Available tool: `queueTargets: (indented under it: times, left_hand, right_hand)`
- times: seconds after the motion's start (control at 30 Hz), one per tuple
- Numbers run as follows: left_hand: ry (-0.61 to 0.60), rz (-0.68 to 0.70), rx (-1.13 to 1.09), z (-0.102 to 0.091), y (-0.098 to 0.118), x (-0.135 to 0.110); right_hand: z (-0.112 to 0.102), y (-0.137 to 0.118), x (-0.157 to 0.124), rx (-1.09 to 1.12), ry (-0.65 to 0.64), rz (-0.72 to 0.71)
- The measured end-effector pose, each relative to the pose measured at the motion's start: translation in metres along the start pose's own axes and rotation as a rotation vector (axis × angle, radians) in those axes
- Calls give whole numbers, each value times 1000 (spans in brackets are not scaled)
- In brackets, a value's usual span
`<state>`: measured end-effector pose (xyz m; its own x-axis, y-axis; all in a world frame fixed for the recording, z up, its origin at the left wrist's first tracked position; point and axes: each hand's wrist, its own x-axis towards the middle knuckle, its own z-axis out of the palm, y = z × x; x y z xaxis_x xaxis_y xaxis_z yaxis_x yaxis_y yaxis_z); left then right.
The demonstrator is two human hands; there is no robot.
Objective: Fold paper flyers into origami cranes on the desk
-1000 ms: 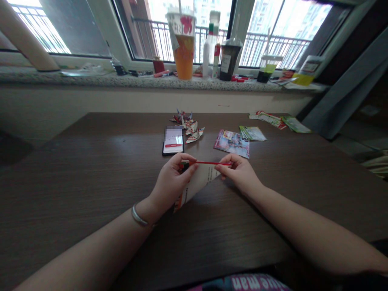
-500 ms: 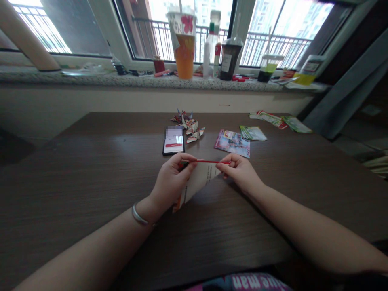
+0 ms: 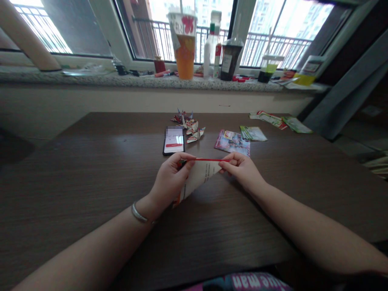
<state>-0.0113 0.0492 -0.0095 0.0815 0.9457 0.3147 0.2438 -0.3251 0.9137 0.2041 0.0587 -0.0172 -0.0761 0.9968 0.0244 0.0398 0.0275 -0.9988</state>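
Between my hands is a folded sheet of paper (image 3: 199,174), shaped like a triangle, pale with small print and a red strip along its top edge. My left hand (image 3: 172,177) pinches the left end of that edge between thumb and fingers. At the right end, my right hand (image 3: 241,169) grips the paper the same way. An orange patch shows at its lower left corner. My left palm and fingers hide part of the sheet. Just beyond my left hand lies a phone (image 3: 173,141) with its screen lit.
Several folded paper figures (image 3: 191,126) sit behind the phone. A pink and blue printed sheet (image 3: 232,142), a stack of green-white papers (image 3: 254,133) and printed strips (image 3: 271,119) lie farther right on the brown table (image 3: 75,173). Cups and bottles, including a large orange drink (image 3: 184,56), line the windowsill.
Both hands and the folded paper have risen very slightly and tilted a little. My right fingers have slid slightly outward along the red edge. Nothing was let go.
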Motion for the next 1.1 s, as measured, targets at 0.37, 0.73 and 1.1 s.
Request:
queueTargets:
  times: [0.37,0.73,1.1]
  left_hand:
    - [-2,117,125,-6,0,2]
    - [103,504,279,-12,9,2]
    - [187,580,322,-11,10,0]
  right_hand:
    - [-4,3,-2,-134,45,-141]
    - [-25,-23,-12,-414,-14,-613]
    - [-24,-27,-21,-495,139,-850]
